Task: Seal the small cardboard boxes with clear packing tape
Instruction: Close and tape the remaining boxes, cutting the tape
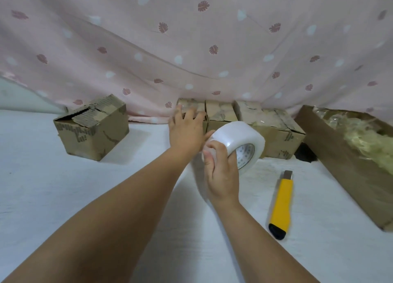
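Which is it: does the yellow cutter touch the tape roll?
Apart. Head view shows white table between the yellow cutter and the tape roll, which the right hand grips.

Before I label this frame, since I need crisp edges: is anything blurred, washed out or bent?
Head view: the left hand at the far box is motion-blurred; the tape roll in the right hand is nearly washed out white; the yellow knife is fairly sharp; the wide lens seems to bow the curtain along its hem.
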`<state>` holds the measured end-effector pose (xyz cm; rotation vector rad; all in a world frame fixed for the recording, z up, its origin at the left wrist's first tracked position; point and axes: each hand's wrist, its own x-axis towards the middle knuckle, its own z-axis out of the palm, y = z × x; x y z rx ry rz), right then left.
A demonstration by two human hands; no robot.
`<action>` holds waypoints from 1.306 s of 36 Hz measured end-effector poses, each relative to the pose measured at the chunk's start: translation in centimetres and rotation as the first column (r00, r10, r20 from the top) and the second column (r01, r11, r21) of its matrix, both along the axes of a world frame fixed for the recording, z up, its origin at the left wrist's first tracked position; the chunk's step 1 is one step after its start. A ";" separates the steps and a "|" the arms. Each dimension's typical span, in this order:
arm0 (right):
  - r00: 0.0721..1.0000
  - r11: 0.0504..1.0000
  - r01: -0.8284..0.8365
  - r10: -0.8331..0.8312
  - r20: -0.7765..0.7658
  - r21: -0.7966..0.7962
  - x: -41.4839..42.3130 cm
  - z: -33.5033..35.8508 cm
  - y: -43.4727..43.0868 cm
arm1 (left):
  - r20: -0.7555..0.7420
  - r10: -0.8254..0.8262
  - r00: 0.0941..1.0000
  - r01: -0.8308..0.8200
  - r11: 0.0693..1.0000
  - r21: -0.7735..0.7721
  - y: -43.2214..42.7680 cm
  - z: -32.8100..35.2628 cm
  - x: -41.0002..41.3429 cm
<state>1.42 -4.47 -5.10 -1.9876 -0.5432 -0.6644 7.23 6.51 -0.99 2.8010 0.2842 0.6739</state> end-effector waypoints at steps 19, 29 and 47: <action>0.998 1.000 -0.017 0.016 -0.055 -0.004 -0.1 0.1 -0.1 | 0.100 0.088 0.991 -0.090 0.996 0.016 0.9 -1.9 -4.3; 0.997 1.000 0.008 -0.008 -0.071 -0.001 -1.5 0.5 -0.4 | 0.226 -0.015 0.974 0.024 0.999 -0.035 0.9 -2.5 -10.4; 0.998 0.998 0.058 -0.058 -0.014 -0.007 -7.8 1.5 -1.2 | 0.319 -0.011 0.948 0.040 0.996 -0.084 -1.7 -2.1 -17.5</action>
